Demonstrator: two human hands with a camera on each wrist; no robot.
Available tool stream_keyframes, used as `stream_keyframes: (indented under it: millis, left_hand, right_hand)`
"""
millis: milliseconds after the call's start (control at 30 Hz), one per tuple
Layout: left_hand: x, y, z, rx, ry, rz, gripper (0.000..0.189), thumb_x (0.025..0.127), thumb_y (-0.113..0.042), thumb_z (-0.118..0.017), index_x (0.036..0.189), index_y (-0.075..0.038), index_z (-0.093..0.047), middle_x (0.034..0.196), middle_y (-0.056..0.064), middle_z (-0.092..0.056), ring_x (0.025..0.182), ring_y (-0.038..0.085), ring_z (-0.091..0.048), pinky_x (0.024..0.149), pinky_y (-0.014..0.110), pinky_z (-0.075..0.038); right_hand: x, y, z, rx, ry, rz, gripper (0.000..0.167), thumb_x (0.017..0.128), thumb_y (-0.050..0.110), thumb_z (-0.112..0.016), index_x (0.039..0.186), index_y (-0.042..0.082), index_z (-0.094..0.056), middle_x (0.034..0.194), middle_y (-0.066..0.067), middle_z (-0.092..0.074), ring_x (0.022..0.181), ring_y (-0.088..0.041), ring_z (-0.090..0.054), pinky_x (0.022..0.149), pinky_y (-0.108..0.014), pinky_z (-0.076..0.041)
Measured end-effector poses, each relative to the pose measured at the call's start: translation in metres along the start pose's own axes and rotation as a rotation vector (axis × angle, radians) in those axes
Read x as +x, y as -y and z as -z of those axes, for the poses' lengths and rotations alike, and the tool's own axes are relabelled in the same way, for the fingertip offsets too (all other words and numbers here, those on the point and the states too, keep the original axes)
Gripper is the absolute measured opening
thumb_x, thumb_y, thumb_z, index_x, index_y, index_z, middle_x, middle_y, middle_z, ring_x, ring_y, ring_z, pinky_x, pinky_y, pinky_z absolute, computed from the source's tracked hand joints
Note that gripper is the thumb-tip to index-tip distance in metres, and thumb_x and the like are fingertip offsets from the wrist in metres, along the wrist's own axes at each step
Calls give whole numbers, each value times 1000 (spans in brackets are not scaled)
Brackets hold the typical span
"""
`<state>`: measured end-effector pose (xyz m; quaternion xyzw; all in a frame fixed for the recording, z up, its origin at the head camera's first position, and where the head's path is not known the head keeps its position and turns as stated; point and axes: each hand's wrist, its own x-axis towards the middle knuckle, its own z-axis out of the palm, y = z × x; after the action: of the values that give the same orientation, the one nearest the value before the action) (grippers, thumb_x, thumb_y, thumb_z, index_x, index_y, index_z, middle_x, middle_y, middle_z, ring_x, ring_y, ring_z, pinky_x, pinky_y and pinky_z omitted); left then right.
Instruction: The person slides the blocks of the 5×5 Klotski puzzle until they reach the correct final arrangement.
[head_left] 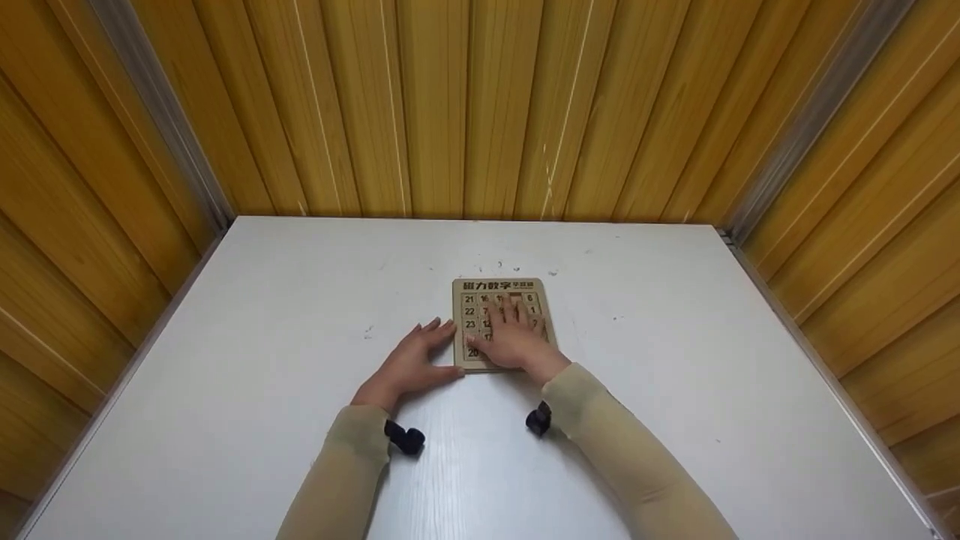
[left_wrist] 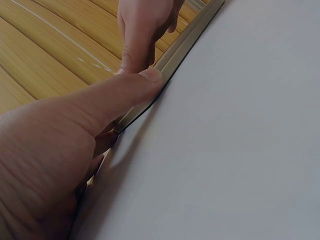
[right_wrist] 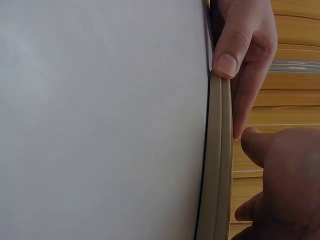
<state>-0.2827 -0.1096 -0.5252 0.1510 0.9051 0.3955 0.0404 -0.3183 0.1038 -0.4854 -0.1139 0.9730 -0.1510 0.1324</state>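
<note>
A wooden sliding number puzzle (head_left: 497, 285) lies flat on the white table, dark characters along its top and numbered tiles below. My left hand (head_left: 414, 361) rests at its near left corner, fingers spread against the left side. The left thumb (left_wrist: 142, 79) lies straight along the near edge. Over the tiles, my right hand (head_left: 516, 341) is spread palm down, its fingertips on the upper rows, hiding several numbers. A reddish gap shows in the top row beside the 6. In the right wrist view, the puzzle's layered edge (right_wrist: 216, 150) runs between the hands.
The white table (head_left: 300, 300) extends around the puzzle, with small dark marks on its surface. Yellow wood-look panels (head_left: 465, 112) stand behind and at both sides, with grey metal posts (head_left: 161, 97) at the corners. A small black device (head_left: 405, 438) is strapped to each wrist.
</note>
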Motion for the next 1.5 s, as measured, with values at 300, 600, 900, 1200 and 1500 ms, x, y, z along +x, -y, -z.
stream_keyframes:
  millis: [300, 600, 900, 1200, 1500]
  left_hand:
    - [-1, 1, 2, 10, -4, 1, 87, 81, -39, -86, 156, -20, -45, 167, 5, -36, 158, 43, -21, 130, 58, -18]
    - [0, 1, 2, 11, 0, 9, 86, 82, -38, -86, 156, -20, -45, 166, 3, -38, 158, 42, -22, 130, 58, -19]
    - [0, 1, 2, 11, 3, 5, 86, 82, -37, -86, 155, -16, -46, 164, 2, -42, 158, 38, -25, 131, 56, -20]
    - [1, 0, 0, 10, 1, 24, 86, 82, -37, -86, 155, -18, -46, 165, 4, -40, 158, 41, -23, 130, 57, -19]
    - [2, -1, -1, 14, -6, 11, 85, 81, -36, -87, 154, -17, -48, 164, 5, -42, 158, 39, -25, 130, 57, -20]
  right_hand:
    - [-5, -20, 10, 33, -18, -36, 93, 100, 67, -46, 167, 14, -8, 174, -20, 3, 161, -43, 6, 123, -76, 5]
    - [-4, -29, 13, 50, -3, -69, 93, 102, 63, -46, 167, 11, -6, 173, -24, 3, 160, -44, 8, 122, -77, 8]
    - [-3, -26, 10, 32, -13, -60, 92, 102, 64, -43, 166, 8, -7, 172, -25, 3, 161, -43, 7, 123, -76, 6]
    - [-2, -14, 7, 8, -20, -29, 91, 101, 65, -44, 166, 11, -11, 172, -24, 0, 160, -44, 5, 124, -75, 3]
    - [-3, -13, 6, 11, -14, -28, 90, 100, 67, -45, 167, 15, -13, 174, -21, 0, 161, -43, 5, 126, -73, 1]
